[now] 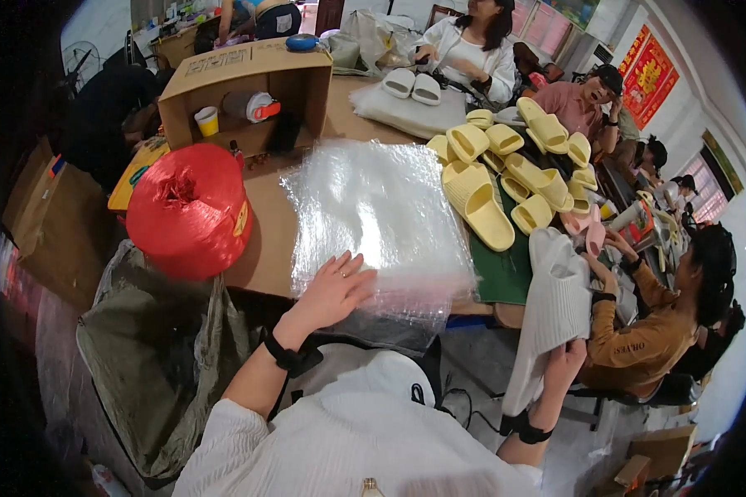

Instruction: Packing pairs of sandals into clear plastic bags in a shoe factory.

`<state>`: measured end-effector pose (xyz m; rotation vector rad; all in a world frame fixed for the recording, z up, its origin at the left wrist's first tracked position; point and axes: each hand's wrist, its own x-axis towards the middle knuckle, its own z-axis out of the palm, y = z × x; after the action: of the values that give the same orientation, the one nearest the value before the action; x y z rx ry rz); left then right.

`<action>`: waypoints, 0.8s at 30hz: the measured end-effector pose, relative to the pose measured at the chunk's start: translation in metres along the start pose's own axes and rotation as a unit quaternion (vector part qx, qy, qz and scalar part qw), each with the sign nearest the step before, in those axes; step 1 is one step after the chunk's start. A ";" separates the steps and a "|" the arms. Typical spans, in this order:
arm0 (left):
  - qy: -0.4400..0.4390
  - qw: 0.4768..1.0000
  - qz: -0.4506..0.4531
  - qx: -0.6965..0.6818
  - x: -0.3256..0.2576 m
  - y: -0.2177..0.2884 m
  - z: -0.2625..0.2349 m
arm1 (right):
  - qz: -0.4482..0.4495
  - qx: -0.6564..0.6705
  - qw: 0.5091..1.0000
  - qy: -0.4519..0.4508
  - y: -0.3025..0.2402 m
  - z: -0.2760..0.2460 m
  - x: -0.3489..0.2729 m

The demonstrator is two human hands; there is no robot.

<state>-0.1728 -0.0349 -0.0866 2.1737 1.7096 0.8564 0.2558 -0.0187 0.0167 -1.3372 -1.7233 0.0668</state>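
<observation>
My left hand (333, 291) lies with its fingers stretched out on the near edge of a stack of clear plastic bags (373, 207). The stack spreads over the table in front of me, and its near edge hangs past the table's rim. On the right, my right hand (565, 363) is closed around white ribbed slippers (553, 302), held upright beside the table edge. They look like a pair pressed together. Beyond them a heap of pale yellow slippers (506, 174) rests on the table, partly on a green mat (506, 269).
A big red roll of plastic twine (189, 211) stands at the left, before an open cardboard box (244, 66) holding a yellow cup (207, 121). A dark green sack (153, 356) sits below. White slippers (412, 85) lie at the far side. A co-worker in brown (646, 331) handles pink slippers.
</observation>
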 end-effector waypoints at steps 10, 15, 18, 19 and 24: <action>0.065 0.982 -0.095 -0.149 0.020 0.005 0.000 | 0.162 0.309 0.931 -0.104 -0.030 0.027 -0.040; 0.127 0.973 -0.116 -0.157 0.018 -0.004 0.015 | 0.112 0.269 0.946 -0.146 -0.062 0.045 -0.043; 0.128 0.969 -0.140 -0.156 0.023 0.005 0.009 | 0.094 0.273 0.939 -0.189 -0.071 0.057 -0.046; 0.120 0.970 -0.148 -0.151 0.023 0.009 0.005 | 0.089 0.295 0.931 -0.195 -0.072 0.066 -0.049; 0.091 0.959 -0.136 -0.229 0.031 0.024 -0.008 | -0.060 0.239 0.918 -0.309 -0.097 0.085 -0.034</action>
<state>-0.1540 -0.0136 -0.0589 1.5591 1.6338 1.2559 0.1267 -0.0455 -0.0006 -0.8807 -2.1153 0.8664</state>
